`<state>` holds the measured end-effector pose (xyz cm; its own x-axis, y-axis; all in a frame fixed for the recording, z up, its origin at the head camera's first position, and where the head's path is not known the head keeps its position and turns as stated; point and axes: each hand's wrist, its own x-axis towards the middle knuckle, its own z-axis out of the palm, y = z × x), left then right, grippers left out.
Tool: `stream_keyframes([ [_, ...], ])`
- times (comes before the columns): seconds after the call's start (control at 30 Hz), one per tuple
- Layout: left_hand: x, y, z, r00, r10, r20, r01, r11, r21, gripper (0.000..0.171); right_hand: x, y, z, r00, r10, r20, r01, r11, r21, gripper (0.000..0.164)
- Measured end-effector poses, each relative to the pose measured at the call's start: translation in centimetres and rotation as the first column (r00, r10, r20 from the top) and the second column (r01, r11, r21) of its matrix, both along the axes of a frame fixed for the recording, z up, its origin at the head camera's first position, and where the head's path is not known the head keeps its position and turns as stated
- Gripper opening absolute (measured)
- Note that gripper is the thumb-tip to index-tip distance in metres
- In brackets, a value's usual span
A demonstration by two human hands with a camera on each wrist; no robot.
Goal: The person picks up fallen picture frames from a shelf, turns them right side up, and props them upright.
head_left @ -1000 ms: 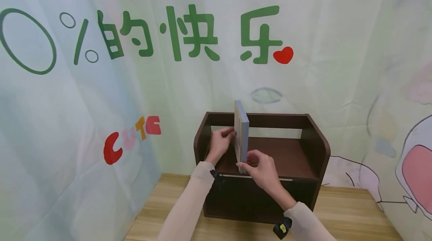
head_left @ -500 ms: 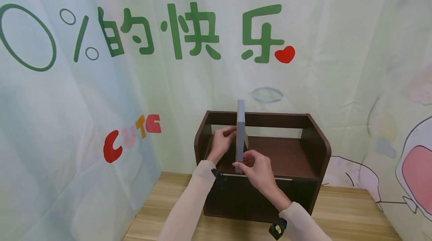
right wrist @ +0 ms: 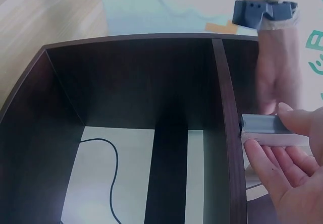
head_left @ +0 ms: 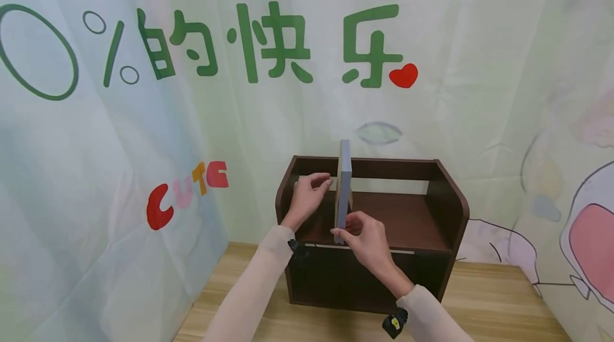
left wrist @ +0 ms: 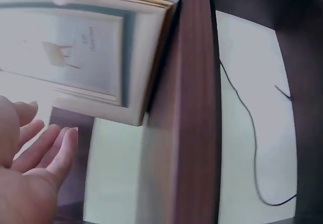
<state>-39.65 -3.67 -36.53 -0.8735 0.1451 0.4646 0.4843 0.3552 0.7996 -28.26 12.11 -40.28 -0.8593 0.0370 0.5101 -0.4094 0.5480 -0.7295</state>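
A picture frame [head_left: 344, 187] with a grey-blue edge stands upright on the top shelf of a dark brown desk shelf [head_left: 403, 219]. The left wrist view shows its front, a pale mat round a small chair picture [left wrist: 75, 57]. My right hand [head_left: 369, 241] pinches the near edge low down, thumb on the left side and fingers on the right. Left of the frame, my left hand [head_left: 307, 198] is held apart from it, fingers loosely bent around nothing. In the right wrist view, the frame's narrow edge [right wrist: 265, 124] lies between thumb and fingers.
Side panels [head_left: 446, 203] and a slotted back rail [head_left: 393, 170] bound the top shelf. Below is a dark lower compartment, with a black cable [left wrist: 250, 133] behind it. A wood-grain table [head_left: 499, 299] carries the unit; a printed curtain [head_left: 460, 107] hangs behind.
The frame has turned so its edge faces me more squarely. My left hand has let go of its side and moved slightly left. My right hand keeps its pinch.
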Motion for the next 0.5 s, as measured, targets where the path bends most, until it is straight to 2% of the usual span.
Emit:
stream_keyframes([
  [0.2, 1.7, -1.3, 2.0, 0.995, -0.009, -0.104, 0.0, 0.996, -0.089, 0.033, 0.0, -0.1, 0.1, 1.0, 0.011, -0.008, -0.011, 1.0, -0.001, 0.028],
  [0.33, 2.9, -1.9, 3.7, 0.983, -0.061, -0.174, 0.031, 0.985, -0.168, 0.038, -0.1, -0.2, 0.0, 1.0, 0.009, -0.016, -0.009, 1.0, 0.001, 0.028],
  [0.4, 3.6, -2.0, 4.8, 0.973, -0.089, -0.215, 0.047, 0.979, -0.196, 0.04, -0.1, -0.2, -0.1, 1.0, 0.011, -0.02, -0.011, 1.0, -0.001, 0.028],
  [0.5, 4.7, -2.2, 6.5, 0.945, -0.139, -0.297, 0.073, 0.973, -0.221, 0.039, -0.2, -0.1, -0.1, 0.999, 0.018, -0.029, -0.018, 1.0, -0.01, 0.027],
])
